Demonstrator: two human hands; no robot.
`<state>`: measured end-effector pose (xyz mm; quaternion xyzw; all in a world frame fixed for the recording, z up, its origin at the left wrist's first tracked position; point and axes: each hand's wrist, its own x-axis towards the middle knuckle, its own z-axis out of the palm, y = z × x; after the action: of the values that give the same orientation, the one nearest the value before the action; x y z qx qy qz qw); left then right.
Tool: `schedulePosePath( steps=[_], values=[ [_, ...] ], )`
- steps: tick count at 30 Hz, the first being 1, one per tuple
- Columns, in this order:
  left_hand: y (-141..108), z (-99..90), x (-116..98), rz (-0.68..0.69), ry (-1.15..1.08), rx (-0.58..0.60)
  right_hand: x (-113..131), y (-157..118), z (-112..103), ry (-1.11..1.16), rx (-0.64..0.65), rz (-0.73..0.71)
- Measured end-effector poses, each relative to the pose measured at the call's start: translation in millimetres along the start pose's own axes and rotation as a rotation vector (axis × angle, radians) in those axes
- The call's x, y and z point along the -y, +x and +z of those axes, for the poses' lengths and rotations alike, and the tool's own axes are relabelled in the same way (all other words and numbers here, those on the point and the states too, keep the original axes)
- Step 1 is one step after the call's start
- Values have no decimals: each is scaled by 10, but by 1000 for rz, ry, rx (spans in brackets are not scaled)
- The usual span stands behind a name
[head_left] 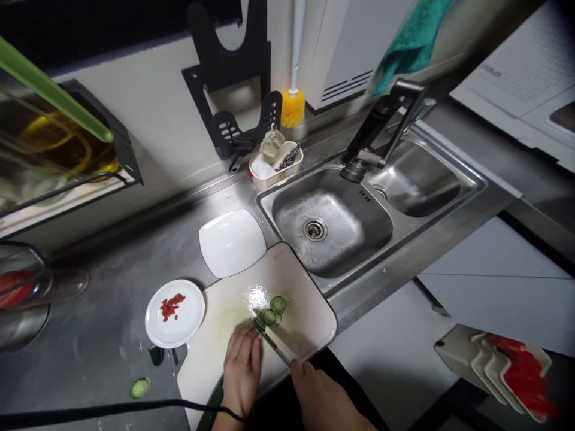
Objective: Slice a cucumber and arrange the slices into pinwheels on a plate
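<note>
- On the cutting board [309,317], the cucumber [214,402] is laid at the near left, partly covered by the left hand [242,359]; firm backing is presumably provided there.
- The fingers of the left hand are bent and closed narrowly over the cucumber, apparently for steadying; the contact is largely hidden.
- Above the board's near edge, the knife [277,347] is gripped at its handle by the closed fingers of the right hand [321,395]. The blade is angled across the board, probably for control beside the left fingertips.
- Cucumber slices [268,317] are grouped near the board's middle, by the blade tip.
- At the board's far left edge, a square plate [232,242] is placed, likely for easy reach.
- Beside the board's left edge, red pieces [171,306] are contained on a round plate [155,320], presumably for separation.
- The sink [332,209] is located beyond the board's far right edge.
</note>
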<state>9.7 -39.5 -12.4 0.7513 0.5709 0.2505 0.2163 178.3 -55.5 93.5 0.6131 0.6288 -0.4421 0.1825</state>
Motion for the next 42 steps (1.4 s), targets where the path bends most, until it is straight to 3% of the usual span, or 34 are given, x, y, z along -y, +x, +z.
schedulePosePath(
  steps=[17, 29, 42],
  values=[
    [-19, 4, 4, -6, 13, 19, 44, 61, -21, -20, 17, -8],
    [-16, 12, 11, -5, -1, 26, 50, 166, 93, -18, -110, -58],
    [-24, 32, 32, -4, -10, 22, 114, 328, 89, -42, -39, -8]
  ],
)
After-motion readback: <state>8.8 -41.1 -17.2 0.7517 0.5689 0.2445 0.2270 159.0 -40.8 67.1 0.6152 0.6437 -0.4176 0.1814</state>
